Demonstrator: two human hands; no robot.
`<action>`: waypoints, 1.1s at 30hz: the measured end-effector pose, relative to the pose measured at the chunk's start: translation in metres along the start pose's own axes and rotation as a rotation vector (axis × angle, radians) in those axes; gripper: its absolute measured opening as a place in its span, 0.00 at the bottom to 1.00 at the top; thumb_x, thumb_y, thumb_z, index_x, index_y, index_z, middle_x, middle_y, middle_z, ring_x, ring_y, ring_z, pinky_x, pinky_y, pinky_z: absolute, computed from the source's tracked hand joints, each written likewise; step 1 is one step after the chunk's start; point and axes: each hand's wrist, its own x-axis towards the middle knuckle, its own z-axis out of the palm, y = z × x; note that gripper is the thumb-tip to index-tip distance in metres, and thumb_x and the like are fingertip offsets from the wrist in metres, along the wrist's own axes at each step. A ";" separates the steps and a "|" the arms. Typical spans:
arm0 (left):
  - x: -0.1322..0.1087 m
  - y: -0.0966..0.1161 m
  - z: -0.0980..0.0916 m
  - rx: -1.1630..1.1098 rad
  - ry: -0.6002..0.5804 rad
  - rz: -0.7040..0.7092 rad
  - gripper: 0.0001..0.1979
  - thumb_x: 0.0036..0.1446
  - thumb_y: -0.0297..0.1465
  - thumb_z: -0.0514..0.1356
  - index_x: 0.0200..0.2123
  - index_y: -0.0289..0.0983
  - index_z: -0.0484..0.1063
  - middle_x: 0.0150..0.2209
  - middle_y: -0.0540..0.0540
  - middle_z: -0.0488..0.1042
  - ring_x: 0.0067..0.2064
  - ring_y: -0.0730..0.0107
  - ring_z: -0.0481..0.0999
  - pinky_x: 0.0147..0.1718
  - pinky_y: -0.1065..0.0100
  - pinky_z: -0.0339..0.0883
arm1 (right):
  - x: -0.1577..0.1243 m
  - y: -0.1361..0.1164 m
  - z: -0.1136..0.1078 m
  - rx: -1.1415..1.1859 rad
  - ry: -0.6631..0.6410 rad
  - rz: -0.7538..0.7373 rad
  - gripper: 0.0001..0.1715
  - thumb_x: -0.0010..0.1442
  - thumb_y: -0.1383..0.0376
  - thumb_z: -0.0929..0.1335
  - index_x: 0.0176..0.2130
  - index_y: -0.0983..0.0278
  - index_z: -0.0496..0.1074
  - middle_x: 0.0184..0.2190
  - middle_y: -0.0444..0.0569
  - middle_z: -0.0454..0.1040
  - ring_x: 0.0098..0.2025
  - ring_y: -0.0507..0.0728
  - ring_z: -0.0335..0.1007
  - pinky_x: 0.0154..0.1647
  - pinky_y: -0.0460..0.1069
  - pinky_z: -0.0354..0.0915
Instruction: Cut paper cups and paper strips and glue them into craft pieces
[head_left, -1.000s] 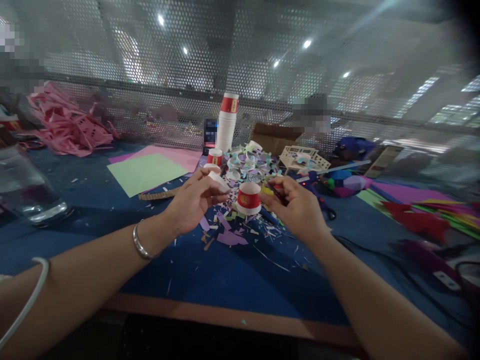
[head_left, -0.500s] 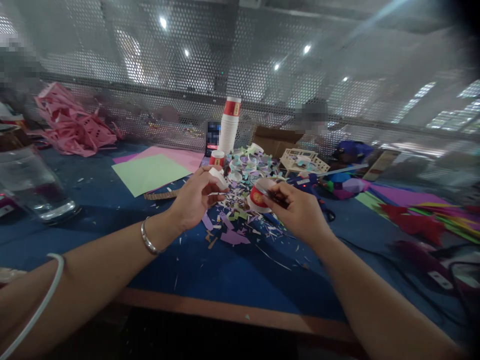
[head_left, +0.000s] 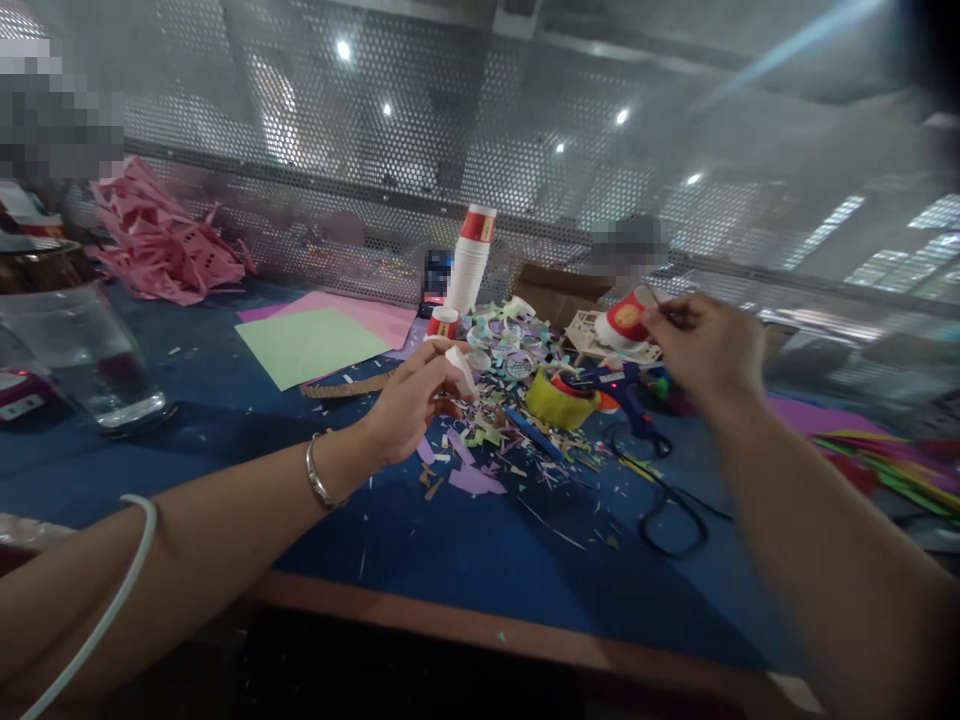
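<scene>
My left hand (head_left: 412, 405) is closed on a small white piece (head_left: 462, 373), which looks like cut paper cup. Over the right side of the table, my right hand (head_left: 705, 345) pinches the edge of a red and white paper cup (head_left: 624, 318). The cup is tilted, with its red part up and its white part down. A dark thin thing shows at the right fingertips, too blurred to name. Below the cup lie a blue glue gun (head_left: 619, 380) and a roll of yellow tape (head_left: 559, 403).
Paper scraps (head_left: 480, 480) litter the middle. Behind them stand a tall stack of paper cups (head_left: 469, 265) and a small red cup (head_left: 442, 322). Green paper (head_left: 315, 345), a glass of water (head_left: 97, 360) and crumpled pink paper (head_left: 165, 240) lie left. A black cord (head_left: 675, 550) loops at right.
My right hand has moved up and right with the paper cup, uncovering the yellow tape and glue gun. The left hand keeps its white piece in nearly the same place.
</scene>
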 end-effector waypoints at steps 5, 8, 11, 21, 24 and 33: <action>-0.002 0.002 0.001 0.017 -0.008 0.007 0.20 0.45 0.30 0.62 0.45 0.40 0.70 0.32 0.48 0.73 0.34 0.68 0.72 0.27 0.69 0.61 | 0.032 0.012 0.009 -0.157 -0.166 -0.002 0.18 0.59 0.59 0.71 0.42 0.70 0.83 0.37 0.61 0.81 0.35 0.57 0.70 0.34 0.52 0.56; -0.001 0.000 0.000 0.033 -0.033 0.015 0.19 0.46 0.29 0.62 0.44 0.40 0.70 0.34 0.48 0.72 0.34 0.69 0.71 0.26 0.69 0.61 | 0.039 0.016 0.016 -0.236 -0.235 -0.001 0.16 0.57 0.61 0.72 0.42 0.67 0.83 0.39 0.62 0.81 0.34 0.57 0.67 0.33 0.53 0.53; 0.000 -0.004 -0.003 0.043 -0.076 0.021 0.18 0.47 0.29 0.62 0.44 0.39 0.70 0.35 0.48 0.69 0.35 0.69 0.71 0.26 0.69 0.63 | 0.041 0.016 0.020 -0.276 -0.287 -0.003 0.17 0.58 0.59 0.71 0.42 0.66 0.84 0.40 0.62 0.80 0.32 0.56 0.65 0.31 0.53 0.51; 0.002 -0.007 -0.006 0.055 -0.140 0.013 0.19 0.49 0.30 0.64 0.46 0.37 0.70 0.34 0.47 0.70 0.36 0.66 0.72 0.27 0.67 0.64 | 0.037 0.024 0.024 -0.327 -0.373 -0.003 0.13 0.56 0.61 0.72 0.37 0.65 0.84 0.36 0.59 0.79 0.26 0.53 0.58 0.31 0.54 0.51; 0.003 -0.008 -0.007 0.068 -0.146 0.006 0.19 0.49 0.30 0.63 0.47 0.37 0.70 0.33 0.47 0.70 0.35 0.66 0.72 0.27 0.66 0.64 | 0.038 0.030 0.026 -0.332 -0.377 -0.015 0.09 0.55 0.63 0.73 0.34 0.66 0.84 0.34 0.59 0.79 0.26 0.53 0.58 0.31 0.53 0.51; 0.001 -0.006 -0.005 0.050 -0.162 -0.018 0.22 0.47 0.29 0.63 0.49 0.36 0.70 0.36 0.46 0.71 0.36 0.66 0.72 0.27 0.67 0.65 | 0.032 0.013 0.013 -0.249 -0.241 -0.062 0.13 0.58 0.63 0.71 0.39 0.68 0.82 0.35 0.61 0.79 0.30 0.56 0.65 0.31 0.52 0.52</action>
